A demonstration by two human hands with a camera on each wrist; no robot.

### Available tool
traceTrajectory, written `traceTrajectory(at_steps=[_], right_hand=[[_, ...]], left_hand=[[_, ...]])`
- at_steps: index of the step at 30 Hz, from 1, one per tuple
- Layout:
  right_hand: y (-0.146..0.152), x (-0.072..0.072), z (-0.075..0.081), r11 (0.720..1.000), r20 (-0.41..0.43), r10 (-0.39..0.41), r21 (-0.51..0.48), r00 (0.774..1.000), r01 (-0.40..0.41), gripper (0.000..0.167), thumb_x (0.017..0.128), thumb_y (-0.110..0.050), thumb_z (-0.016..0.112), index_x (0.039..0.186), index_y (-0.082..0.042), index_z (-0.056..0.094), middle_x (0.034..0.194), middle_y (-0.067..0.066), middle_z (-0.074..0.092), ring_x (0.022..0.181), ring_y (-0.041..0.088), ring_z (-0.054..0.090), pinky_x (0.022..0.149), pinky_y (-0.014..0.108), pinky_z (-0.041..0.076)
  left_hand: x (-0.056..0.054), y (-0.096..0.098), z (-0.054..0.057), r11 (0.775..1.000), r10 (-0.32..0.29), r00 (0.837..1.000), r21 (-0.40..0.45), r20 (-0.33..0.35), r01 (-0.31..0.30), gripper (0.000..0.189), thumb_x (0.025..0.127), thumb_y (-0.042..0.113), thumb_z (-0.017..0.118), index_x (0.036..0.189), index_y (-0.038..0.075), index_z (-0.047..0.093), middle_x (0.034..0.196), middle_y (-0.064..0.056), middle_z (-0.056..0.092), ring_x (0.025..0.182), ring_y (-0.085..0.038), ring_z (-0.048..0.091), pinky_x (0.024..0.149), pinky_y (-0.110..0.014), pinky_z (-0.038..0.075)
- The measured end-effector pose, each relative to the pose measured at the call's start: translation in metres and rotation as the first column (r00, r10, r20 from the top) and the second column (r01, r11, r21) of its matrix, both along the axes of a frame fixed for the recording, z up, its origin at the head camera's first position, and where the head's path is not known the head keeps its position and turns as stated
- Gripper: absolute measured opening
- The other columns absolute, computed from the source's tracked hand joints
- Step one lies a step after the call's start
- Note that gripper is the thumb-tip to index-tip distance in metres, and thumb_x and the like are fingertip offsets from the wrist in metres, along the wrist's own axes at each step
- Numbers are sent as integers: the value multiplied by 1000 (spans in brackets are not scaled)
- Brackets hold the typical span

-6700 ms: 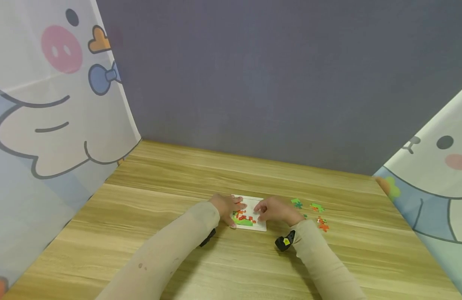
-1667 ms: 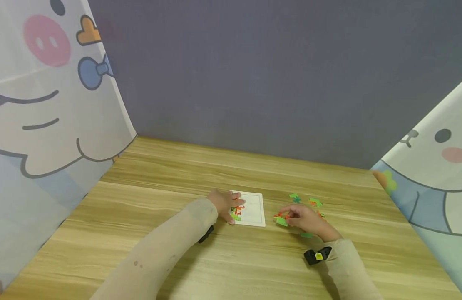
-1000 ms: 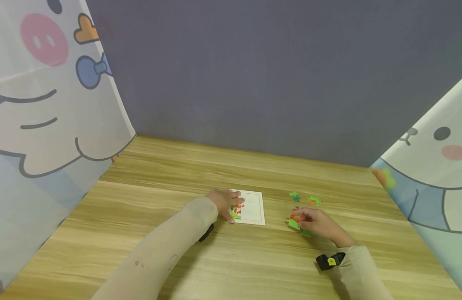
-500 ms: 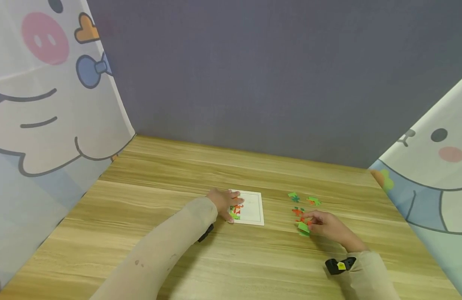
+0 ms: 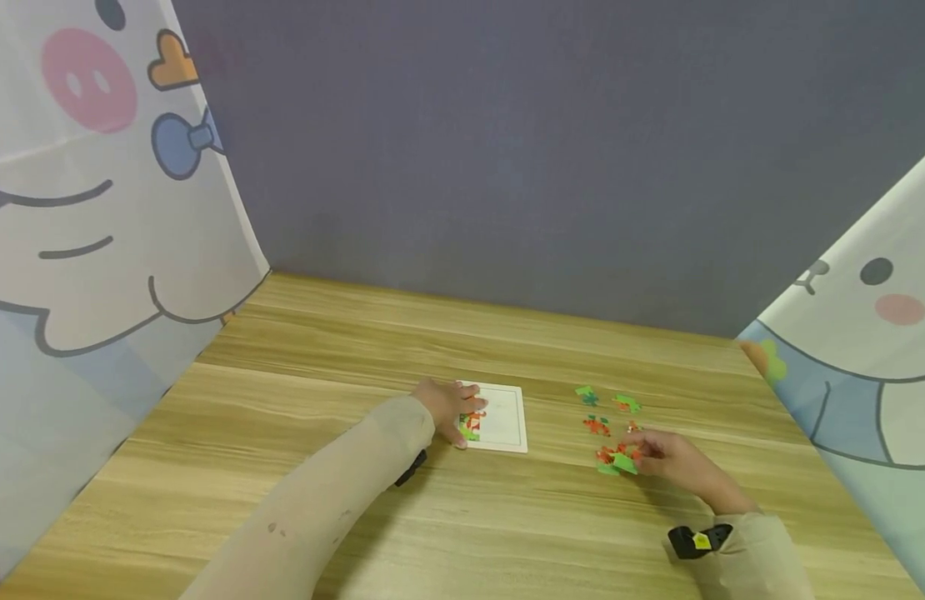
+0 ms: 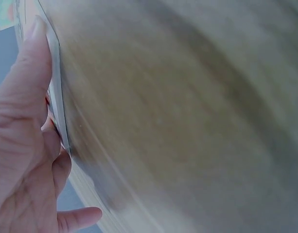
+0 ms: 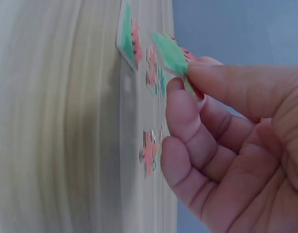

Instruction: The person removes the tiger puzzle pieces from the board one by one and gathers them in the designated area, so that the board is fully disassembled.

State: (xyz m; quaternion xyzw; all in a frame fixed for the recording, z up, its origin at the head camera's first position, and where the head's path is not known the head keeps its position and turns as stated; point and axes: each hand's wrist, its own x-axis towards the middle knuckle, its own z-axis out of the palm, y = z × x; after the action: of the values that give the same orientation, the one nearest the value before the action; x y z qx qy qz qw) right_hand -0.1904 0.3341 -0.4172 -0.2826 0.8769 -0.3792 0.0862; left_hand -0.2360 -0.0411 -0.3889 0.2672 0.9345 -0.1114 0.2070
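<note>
The head view took in a wood-grained table. The left hand lay with fingers spread; the right hand, farther right, was pinching. Partly under the former sat a white puzzle tray, filled along its left side. The latter gripped a green-and-red puzzle piece, near loose pieces.

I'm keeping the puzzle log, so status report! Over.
Left hand resting on part-filled puzzle tray. Right hand pinching green-and-orange piece. Blocking: left hand partly covers placed pieces.
</note>
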Motion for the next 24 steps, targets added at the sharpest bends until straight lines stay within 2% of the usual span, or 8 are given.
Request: traceTrajectory(at_steps=[7, 10, 12, 16, 19, 24], right_hand=[[9, 4, 5, 999, 77, -32, 38, 996, 29, 26, 92, 4, 56, 113, 20, 55, 83, 4, 61, 66, 9, 58, 57, 28, 51], [14, 3, 4, 1000, 94, -28, -9, 995, 29, 27, 93, 2, 56, 113, 19, 55, 82, 2, 62, 65, 10, 58, 57, 28, 51], [18, 2, 1, 998, 85, 3, -64, 996, 2, 25, 94, 1, 55, 113, 17, 57, 81, 0, 62, 64, 9, 57, 55, 28, 50], [21, 2, -2, 996, 81, 4, -94, 997, 3, 26, 96, -1, 53, 113, 18, 55, 77, -2, 61, 61, 10, 55, 54, 28, 49], [20, 5, -2, 997, 103, -69, -40, 992, 73, 28, 97, -1, 51, 114, 22, 53, 79, -2, 61, 62, 10, 55, 55, 28, 49], [19, 9, -2, 984, 135, -181, 26, 974, 179, 27, 98, 0, 49, 116, 20, 55, 79, 1, 60, 62, 8, 51, 55, 27, 46]], left_hand=[[-1, 0, 0, 1000, -14, 1000, 14, 22, 13, 84, 83, 61, 58, 153, 34, 22, 159, 11, 11, 144, -11, 17, 93, -31, 46], [-2, -1, 0, 1000, -9, 1000, 3, 19, 9, 84, 83, 62, 58, 153, 35, 21, 159, 12, 10, 143, -10, 17, 89, -28, 47], [-2, -1, -1, 1000, -6, 1000, 2, 21, 6, 84, 83, 61, 59, 153, 35, 21, 159, 12, 10, 143, -9, 17, 88, -27, 47], [-2, 0, -1, 1000, -9, 1000, 11, 21, 9, 83, 83, 60, 59, 153, 35, 21, 159, 12, 10, 143, -10, 16, 94, -31, 46], [-2, 0, -1, 1000, -11, 1000, 17, 17, 11, 83, 84, 60, 59, 153, 35, 21, 159, 12, 11, 143, -10, 17, 96, -33, 45], [-3, 0, -2, 1000, -6, 1000, 18, 20, 6, 83, 84, 59, 59, 153, 35, 21, 159, 13, 11, 143, -10, 17, 99, -35, 43]])
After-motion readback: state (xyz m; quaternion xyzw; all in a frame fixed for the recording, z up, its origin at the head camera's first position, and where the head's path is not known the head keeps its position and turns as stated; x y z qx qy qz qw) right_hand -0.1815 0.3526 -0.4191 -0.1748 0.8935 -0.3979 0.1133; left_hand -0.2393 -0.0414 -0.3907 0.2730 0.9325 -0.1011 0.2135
